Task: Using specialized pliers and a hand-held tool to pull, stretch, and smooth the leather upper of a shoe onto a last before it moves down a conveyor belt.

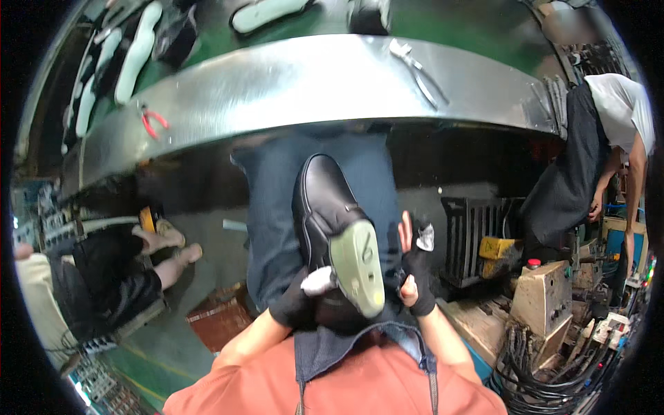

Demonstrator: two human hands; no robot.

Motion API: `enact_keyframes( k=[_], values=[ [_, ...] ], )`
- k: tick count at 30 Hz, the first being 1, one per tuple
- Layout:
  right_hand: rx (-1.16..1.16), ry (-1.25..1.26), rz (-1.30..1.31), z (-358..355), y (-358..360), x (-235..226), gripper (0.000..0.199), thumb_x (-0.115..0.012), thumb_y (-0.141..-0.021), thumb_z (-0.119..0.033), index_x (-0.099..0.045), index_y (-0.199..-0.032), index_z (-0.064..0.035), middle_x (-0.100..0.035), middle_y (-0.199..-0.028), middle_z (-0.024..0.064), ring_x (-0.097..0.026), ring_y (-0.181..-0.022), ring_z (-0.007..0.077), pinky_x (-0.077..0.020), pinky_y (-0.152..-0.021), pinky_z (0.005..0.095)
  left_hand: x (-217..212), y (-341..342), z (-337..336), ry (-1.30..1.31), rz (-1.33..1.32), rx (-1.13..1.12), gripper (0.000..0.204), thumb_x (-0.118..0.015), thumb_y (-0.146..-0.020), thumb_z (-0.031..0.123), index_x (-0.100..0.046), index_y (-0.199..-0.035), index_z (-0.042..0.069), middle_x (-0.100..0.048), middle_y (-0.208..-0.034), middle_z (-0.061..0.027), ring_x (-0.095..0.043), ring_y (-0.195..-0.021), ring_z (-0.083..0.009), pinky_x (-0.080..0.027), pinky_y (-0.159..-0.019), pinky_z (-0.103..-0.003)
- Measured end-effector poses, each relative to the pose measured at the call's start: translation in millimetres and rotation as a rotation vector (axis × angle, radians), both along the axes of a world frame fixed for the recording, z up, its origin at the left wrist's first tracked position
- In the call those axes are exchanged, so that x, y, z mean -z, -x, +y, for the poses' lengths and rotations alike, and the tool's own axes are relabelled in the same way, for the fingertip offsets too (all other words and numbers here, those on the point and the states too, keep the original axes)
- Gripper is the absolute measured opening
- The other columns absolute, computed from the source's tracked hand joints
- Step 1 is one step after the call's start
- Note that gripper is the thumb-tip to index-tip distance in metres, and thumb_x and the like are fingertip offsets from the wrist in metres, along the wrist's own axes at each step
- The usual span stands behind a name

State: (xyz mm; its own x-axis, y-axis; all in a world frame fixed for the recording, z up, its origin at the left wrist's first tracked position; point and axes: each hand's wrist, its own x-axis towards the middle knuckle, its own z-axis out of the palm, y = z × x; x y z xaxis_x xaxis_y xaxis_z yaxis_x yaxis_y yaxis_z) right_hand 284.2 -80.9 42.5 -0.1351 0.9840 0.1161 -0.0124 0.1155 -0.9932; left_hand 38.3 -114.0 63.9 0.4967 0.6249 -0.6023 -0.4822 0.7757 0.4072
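Observation:
A black leather shoe upper [324, 190] lies across my lap, toe pointing away from me, pulled over a pale green shoe last [361, 266] whose top faces up at the heel end. My left hand [299, 297], in a black fingerless glove, grips the heel end from the left. Its white-wrapped thumb presses by the last, while the other fingers are hidden under the shoe. To the right of the last, my right hand [417, 270] is open and apart from it, gloved in black, with fingers spread and one fingertip wrapped in white.
A curved metal ledge [277, 83] runs ahead of my knees, bearing pliers [418, 72] and red-handled pliers [152, 122]. Beyond it, a green surface holds pale soles [138, 52]. People are at left and right. A machine box with a red button [543, 297] stands at right, near cables.

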Motion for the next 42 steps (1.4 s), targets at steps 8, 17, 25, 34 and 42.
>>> enact_keyframes(
  k=[8,17,25,34,42],
  values=[
    [0.298,0.201,-0.396,22,5,30,0.056,-0.073,-0.086,-0.019,-0.05,-0.13,0.0049,-0.056,-0.129,0.0235,-0.058,-0.118,0.0345,-0.045,-0.102,0.0423,-59,-71,302,-0.887,0.272,0.193,0.044,-0.064,-0.093,0.022,-0.057,-0.13,-0.001,-0.065,-0.121,-0.0082,-0.058,-0.11,-0.0138,-0.048,-0.096,-0.03],
    [0.195,-0.299,-0.785,212,-1,-19,0.037,-0.073,-0.081,-0.019,-0.061,-0.109,0.0031,-0.052,-0.13,0.0261,-0.045,-0.129,0.0444,-0.0387,-0.106,0.0507,12,-185,681,-1.212,0.972,0.403,0.055,-0.07,-0.081,0.039,-0.064,-0.116,-0.004,-0.069,-0.102,-0.0232,-0.072,-0.083,-0.0297,-0.057,-0.069,-0.036],
    [0.323,-0.355,-1.389,315,-62,-3,0.04,-0.074,-0.082,-0.037,-0.058,-0.093,-0.001,-0.054,-0.121,0.0231,-0.047,-0.122,0.0408,-0.0426,-0.1,0.0513,10,-151,544,-1.461,1.608,-0.157,0.091,-0.078,-0.072,0.042,-0.036,-0.141,0.001,-0.041,-0.138,-0.0268,-0.038,-0.132,-0.0446,-0.031,-0.109,-0.05],
    [0.156,-0.092,-1.332,352,-80,10,0.026,-0.062,-0.083,-0.017,-0.052,-0.1,0.0008,-0.054,-0.097,0.0255,-0.064,-0.076,0.0415,-0.0542,-0.067,0.0494,11,-160,573,-0.675,1.515,-0.024,0.094,-0.081,-0.07,0.037,-0.035,-0.14,-0.005,-0.051,-0.132,-0.0304,-0.054,-0.122,-0.0392,-0.047,-0.098,-0.044],
    [0.022,0.417,-0.322,212,-104,-39,0.044,-0.042,-0.104,-0.04,-0.056,-0.08,-0.0052,-0.054,-0.065,0.0025,-0.052,-0.061,0.0131,-0.0421,-0.056,0.0313,-43,57,376,-1.021,0.74,-0.174,0.073,-0.074,-0.069,0.008,-0.049,-0.137,-0.003,-0.06,-0.13,-0.0133,-0.057,-0.12,-0.0217,-0.045,-0.103,-0.035]
  ],
)
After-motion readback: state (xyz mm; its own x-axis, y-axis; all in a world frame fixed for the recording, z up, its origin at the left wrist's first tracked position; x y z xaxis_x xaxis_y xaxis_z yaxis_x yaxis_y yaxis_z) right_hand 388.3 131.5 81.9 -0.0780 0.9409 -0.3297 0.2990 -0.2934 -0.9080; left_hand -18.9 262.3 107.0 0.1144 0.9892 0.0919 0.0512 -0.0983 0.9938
